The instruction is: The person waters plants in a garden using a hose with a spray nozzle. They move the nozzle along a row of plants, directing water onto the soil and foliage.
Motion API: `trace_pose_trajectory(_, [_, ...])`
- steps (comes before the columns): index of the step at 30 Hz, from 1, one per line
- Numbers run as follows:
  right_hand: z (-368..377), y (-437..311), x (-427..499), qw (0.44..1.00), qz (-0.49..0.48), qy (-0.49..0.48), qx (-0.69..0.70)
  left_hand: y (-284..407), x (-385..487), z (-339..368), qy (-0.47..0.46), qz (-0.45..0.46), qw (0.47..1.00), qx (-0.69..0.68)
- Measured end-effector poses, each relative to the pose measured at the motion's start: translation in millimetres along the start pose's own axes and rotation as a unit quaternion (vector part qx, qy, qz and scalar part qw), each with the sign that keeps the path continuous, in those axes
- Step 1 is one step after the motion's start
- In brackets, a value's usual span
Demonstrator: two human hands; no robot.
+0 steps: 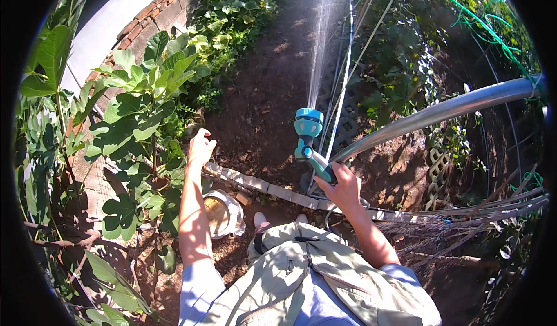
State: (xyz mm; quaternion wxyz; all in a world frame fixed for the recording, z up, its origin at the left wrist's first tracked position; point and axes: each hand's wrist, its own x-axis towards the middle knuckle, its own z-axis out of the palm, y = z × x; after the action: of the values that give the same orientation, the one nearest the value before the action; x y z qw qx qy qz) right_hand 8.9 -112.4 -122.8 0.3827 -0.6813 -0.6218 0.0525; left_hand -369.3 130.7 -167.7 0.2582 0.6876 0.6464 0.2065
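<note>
My right hand (343, 186) grips the handle of a teal and grey hose spray nozzle (309, 123) in the middle of the view. Water (321, 43) streams out of its round head, away from me towards the top. My left hand (201, 146) is raised beside a fig plant (143, 82) with broad lobed leaves, its fingers partly curled and nothing seen in them. Below that hand, near my left forearm, a round container with a pale plastic bag around it (237, 215) stands on the ground.
A curved metal pipe (439, 113) crosses on the right. A stone edging (270, 189) runs before my feet. White poles (347, 78) slant past lattice panels (436, 173). Green netting cord (483, 23) hangs upper right, and a brick-topped wall (143, 19) borders the upper left.
</note>
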Motion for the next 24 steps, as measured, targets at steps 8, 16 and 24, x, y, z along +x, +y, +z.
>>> trace_pose_trajectory(8, [6,-15,3,0.998,-0.013,0.027,-0.050,14,-11,-5,-0.029,-0.008,0.999,-0.009])
trace_pose_trajectory(16, [27,-25,14,0.992,-0.052,0.062,-0.099,14,-3,-2,-0.044,0.012,0.999,-0.009])
trace_pose_trajectory(24, [32,-33,20,0.991,-0.043,0.067,-0.109,10,-1,0,-0.044,0.025,0.999,-0.013])
